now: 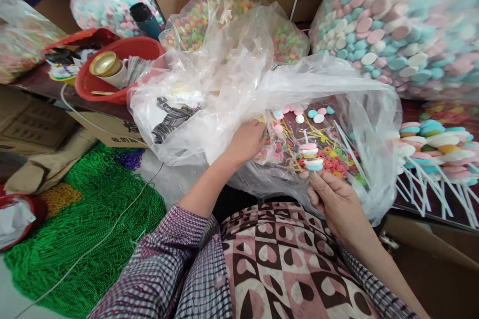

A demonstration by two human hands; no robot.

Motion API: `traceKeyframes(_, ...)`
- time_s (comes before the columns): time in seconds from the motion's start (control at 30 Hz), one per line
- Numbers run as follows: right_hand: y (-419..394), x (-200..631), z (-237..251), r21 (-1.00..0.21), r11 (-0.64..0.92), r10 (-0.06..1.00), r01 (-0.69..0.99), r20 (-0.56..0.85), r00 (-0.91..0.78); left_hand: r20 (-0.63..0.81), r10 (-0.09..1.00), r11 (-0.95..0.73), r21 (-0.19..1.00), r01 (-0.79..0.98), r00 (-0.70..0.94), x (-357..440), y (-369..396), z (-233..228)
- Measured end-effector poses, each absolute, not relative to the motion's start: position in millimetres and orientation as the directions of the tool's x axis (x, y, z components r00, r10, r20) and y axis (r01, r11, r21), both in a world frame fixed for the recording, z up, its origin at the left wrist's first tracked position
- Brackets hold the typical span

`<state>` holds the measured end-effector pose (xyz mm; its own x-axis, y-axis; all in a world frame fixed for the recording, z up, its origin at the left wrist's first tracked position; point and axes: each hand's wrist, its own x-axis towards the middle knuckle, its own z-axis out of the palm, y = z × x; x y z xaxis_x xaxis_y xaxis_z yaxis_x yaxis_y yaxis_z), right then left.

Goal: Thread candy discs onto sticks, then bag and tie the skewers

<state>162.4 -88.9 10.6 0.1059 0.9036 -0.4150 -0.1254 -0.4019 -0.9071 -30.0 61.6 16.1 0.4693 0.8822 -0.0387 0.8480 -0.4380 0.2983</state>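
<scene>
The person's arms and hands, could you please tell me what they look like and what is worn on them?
Both arms wear checked sleeves in purple, grey and white. The left sleeve is pushed up, leaving the forearm bare. The left hand and right hand are bare: no gloves, and no rings or watch visible.

Bright, even, diffuse light, source direction can't be pinned down. Shadows soft; darkest patch sits under the clear plastic bag [262, 89], above the lap. Glare: white sheen on the bag's folds washes out what lies behind, and the big candy sack [404, 20] at top right shows streaky reflections. Wide-angle warp: straight lines bow toward the edges, corners stretch. Centre is sharp, candy rings and stick stack [312, 155] read clean. Top right sack looks soft and smeared; sticks [430, 189] at the right edge slightly blurred. Colours saturated, no visible noise.
</scene>
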Motion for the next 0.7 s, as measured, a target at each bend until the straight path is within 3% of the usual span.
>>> traceKeyframes(0.13, -87, 158, 10, -0.914, -0.400, 0.911, -0.068, -0.405, 0.077, 0.000, 0.922, -0.332, 0.513, 0.791, 0.387, -35, 54, 15)
traceKeyframes(0.3, -79, 148, 13, -0.917, -0.396, 0.918, 0.045, -0.397, -0.015, 0.007, 0.975, -0.137, 0.805, 0.577, 0.221, -36, 49, 9)
traceKeyframes(0.53, -69, 144, 6, -0.897, -0.392, 0.907, 0.204, -0.414, -0.078, -0.006, 0.981, -0.067, 0.929, 0.365, 0.196, -32, 44, 2)
traceKeyframes(0.7, -67, 145, 4, -0.902, -0.369, 0.919, 0.224, -0.390, -0.056, -0.042, 0.971, -0.016, 0.971, 0.237, 0.237, -30, 38, 4)
